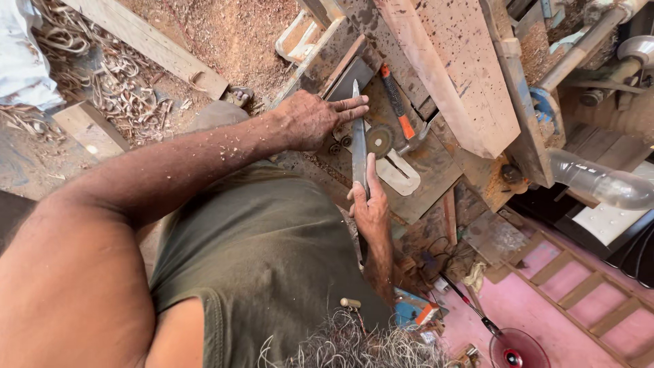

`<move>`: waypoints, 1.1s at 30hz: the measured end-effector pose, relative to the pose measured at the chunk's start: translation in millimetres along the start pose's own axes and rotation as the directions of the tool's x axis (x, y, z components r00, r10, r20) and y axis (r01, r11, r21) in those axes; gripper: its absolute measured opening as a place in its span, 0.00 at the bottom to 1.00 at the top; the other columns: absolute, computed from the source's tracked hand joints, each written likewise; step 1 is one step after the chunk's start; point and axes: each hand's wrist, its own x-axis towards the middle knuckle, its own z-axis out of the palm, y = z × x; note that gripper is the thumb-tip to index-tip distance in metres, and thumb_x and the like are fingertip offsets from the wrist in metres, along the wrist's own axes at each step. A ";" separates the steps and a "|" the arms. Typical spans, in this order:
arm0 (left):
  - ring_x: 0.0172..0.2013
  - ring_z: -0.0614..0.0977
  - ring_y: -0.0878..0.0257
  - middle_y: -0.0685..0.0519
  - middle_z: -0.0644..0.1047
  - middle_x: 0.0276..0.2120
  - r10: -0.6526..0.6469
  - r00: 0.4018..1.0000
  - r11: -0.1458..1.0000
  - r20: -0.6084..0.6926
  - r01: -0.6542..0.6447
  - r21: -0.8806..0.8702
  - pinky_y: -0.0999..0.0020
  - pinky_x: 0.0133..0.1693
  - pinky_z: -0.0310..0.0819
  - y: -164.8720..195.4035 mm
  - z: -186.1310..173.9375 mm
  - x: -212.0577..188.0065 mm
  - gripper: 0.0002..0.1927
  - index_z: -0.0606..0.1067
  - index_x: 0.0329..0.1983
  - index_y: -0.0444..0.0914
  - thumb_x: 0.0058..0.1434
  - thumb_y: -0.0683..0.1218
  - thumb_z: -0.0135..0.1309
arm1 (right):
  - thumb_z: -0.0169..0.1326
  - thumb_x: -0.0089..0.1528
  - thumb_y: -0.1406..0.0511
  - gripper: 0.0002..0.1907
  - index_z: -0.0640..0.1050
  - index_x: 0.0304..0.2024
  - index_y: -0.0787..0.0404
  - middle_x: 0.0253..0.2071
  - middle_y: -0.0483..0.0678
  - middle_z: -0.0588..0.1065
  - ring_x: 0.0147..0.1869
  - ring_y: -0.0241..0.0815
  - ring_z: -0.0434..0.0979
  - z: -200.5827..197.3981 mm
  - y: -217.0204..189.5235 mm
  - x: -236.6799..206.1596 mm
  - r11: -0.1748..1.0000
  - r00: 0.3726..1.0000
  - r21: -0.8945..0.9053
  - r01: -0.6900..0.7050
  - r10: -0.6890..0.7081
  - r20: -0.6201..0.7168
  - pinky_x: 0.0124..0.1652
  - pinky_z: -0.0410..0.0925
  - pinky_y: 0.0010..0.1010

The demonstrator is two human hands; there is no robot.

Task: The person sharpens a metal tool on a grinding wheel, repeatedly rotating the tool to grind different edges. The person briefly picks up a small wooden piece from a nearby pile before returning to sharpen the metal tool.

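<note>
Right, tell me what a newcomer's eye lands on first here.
First, the long metal blade at centre, laid across a worn machine table: the left hand presses its far end, the right hand grips its near end. Just right of it sits a small grinding wheel, and beyond that a heavy wooden beam slants across. Curled wood shavings litter the floor upper left.

You have one long metal blade [359,140], one grinding wheel [379,140], one orange-handled tool [397,103], two timber planks [455,68] [153,42], and two hands [310,120] [370,208].

Left arm outstretched, hand [310,119] palm-down with fingers extended; right hand [371,204] below it, thumb straight, grip closed.
</note>
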 end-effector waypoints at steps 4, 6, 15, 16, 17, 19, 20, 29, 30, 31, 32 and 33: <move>0.34 0.84 0.54 0.69 0.49 0.76 -0.013 0.998 0.994 0.055 0.019 -0.105 0.57 0.35 0.80 -3.1 -5.7 3.3 0.59 0.46 0.78 0.58 0.47 0.63 0.68 | 0.46 0.70 0.61 0.35 0.52 0.78 0.43 0.26 0.44 0.70 0.24 0.32 0.69 -3.1 -12.0 -2.3 0.986 0.998 -0.151 -0.070 0.069 -0.012 0.26 0.70 0.29; 0.36 0.84 0.53 0.70 0.48 0.76 -0.032 0.995 0.991 0.098 0.044 -0.128 0.56 0.36 0.80 -5.4 -6.7 8.6 0.61 0.47 0.78 0.59 0.45 0.64 0.69 | 0.46 0.69 0.60 0.36 0.52 0.78 0.42 0.25 0.44 0.69 0.24 0.33 0.68 -5.6 -9.8 -1.0 0.982 0.993 -0.152 -0.114 0.113 -0.013 0.26 0.70 0.30; 0.17 0.70 0.70 0.63 0.45 0.77 0.019 0.987 0.994 0.160 0.000 -0.114 0.74 0.17 0.71 -11.2 18.3 -27.7 0.50 0.43 0.79 0.65 0.60 0.31 0.38 | 0.43 0.76 0.63 0.32 0.53 0.81 0.51 0.60 0.70 0.73 0.53 0.60 0.80 6.5 25.2 -13.5 0.672 0.780 -0.456 0.584 -0.620 0.084 0.49 0.75 0.36; 0.16 0.67 0.72 0.64 0.45 0.77 0.018 0.981 0.991 0.194 0.008 -0.134 0.75 0.16 0.69 -13.0 18.0 -28.4 0.52 0.42 0.79 0.67 0.59 0.31 0.36 | 0.44 0.74 0.63 0.32 0.54 0.79 0.53 0.59 0.67 0.74 0.48 0.53 0.81 8.0 24.2 -11.7 0.758 0.846 -0.417 0.501 -0.531 0.052 0.46 0.75 0.35; 0.16 0.67 0.71 0.61 0.47 0.77 0.032 0.987 0.993 0.159 -0.013 -0.119 0.75 0.16 0.70 -15.2 15.7 -25.3 0.51 0.42 0.79 0.64 0.59 0.31 0.39 | 0.45 0.73 0.63 0.31 0.56 0.78 0.56 0.57 0.65 0.76 0.44 0.47 0.82 8.6 21.8 -7.5 0.837 0.904 -0.367 0.406 -0.426 0.031 0.43 0.75 0.34; 0.16 0.68 0.71 0.54 0.51 0.77 0.065 0.993 0.994 0.098 -0.056 -0.090 0.74 0.15 0.71 -20.4 4.6 -9.5 0.50 0.42 0.79 0.59 0.59 0.33 0.44 | 0.45 0.71 0.63 0.32 0.57 0.77 0.58 0.47 0.63 0.75 0.35 0.42 0.77 5.9 12.8 4.8 0.937 0.976 -0.285 0.202 -0.217 -0.020 0.37 0.73 0.35; 0.17 0.68 0.70 0.55 0.53 0.77 0.046 0.990 0.998 0.136 -0.042 -0.038 0.74 0.17 0.70 -22.5 -3.1 1.2 0.50 0.41 0.80 0.58 0.57 0.40 0.48 | 0.45 0.71 0.64 0.33 0.57 0.78 0.57 0.40 0.63 0.73 0.32 0.43 0.71 2.5 7.0 16.9 0.963 0.992 -0.253 0.092 -0.110 -0.058 0.35 0.71 0.36; 0.18 0.66 0.71 0.58 0.45 0.80 0.064 0.972 0.992 0.224 -0.038 -0.117 0.76 0.19 0.70 -11.8 -8.0 -21.7 0.44 0.40 0.80 0.63 0.69 0.41 0.45 | 0.48 0.72 0.63 0.33 0.58 0.79 0.49 0.41 0.64 0.74 0.40 0.48 0.78 -4.9 -6.6 -13.2 0.839 0.917 -0.390 0.380 -0.396 0.044 0.38 0.72 0.35; 0.19 0.65 0.73 0.59 0.43 0.81 0.062 0.962 0.994 0.267 -0.035 -0.104 0.79 0.19 0.70 -12.3 -2.7 -23.7 0.47 0.40 0.81 0.66 0.69 0.35 0.41 | 0.48 0.73 0.63 0.33 0.57 0.80 0.49 0.49 0.67 0.75 0.47 0.53 0.81 -3.5 -3.8 -14.5 0.720 0.805 -0.403 0.566 -0.588 0.079 0.41 0.73 0.35; 0.18 0.65 0.73 0.58 0.42 0.80 0.067 0.977 0.992 0.204 -0.044 -0.118 0.78 0.18 0.69 -14.1 1.1 -21.6 0.49 0.39 0.80 0.65 0.66 0.34 0.42 | 0.49 0.72 0.64 0.33 0.58 0.79 0.50 0.41 0.62 0.74 0.40 0.48 0.79 -3.0 -1.5 -13.2 0.831 0.902 -0.375 0.411 -0.430 0.035 0.38 0.72 0.34; 0.16 0.65 0.72 0.57 0.42 0.79 0.077 0.986 0.989 0.145 -0.057 -0.135 0.77 0.17 0.69 -17.2 3.7 -14.7 0.51 0.39 0.80 0.63 0.63 0.33 0.43 | 0.49 0.70 0.64 0.32 0.59 0.77 0.50 0.32 0.56 0.74 0.33 0.43 0.76 -4.8 0.2 -8.4 0.912 0.969 -0.338 0.231 -0.245 0.000 0.35 0.72 0.34; 0.15 0.65 0.71 0.57 0.42 0.79 0.086 0.993 0.986 0.082 -0.073 -0.147 0.77 0.16 0.68 -22.0 3.4 -2.3 0.53 0.38 0.80 0.62 0.60 0.31 0.44 | 0.49 0.69 0.65 0.32 0.61 0.76 0.51 0.24 0.51 0.73 0.26 0.38 0.74 -7.9 0.9 0.6 0.955 0.998 -0.294 0.043 -0.053 -0.029 0.32 0.72 0.34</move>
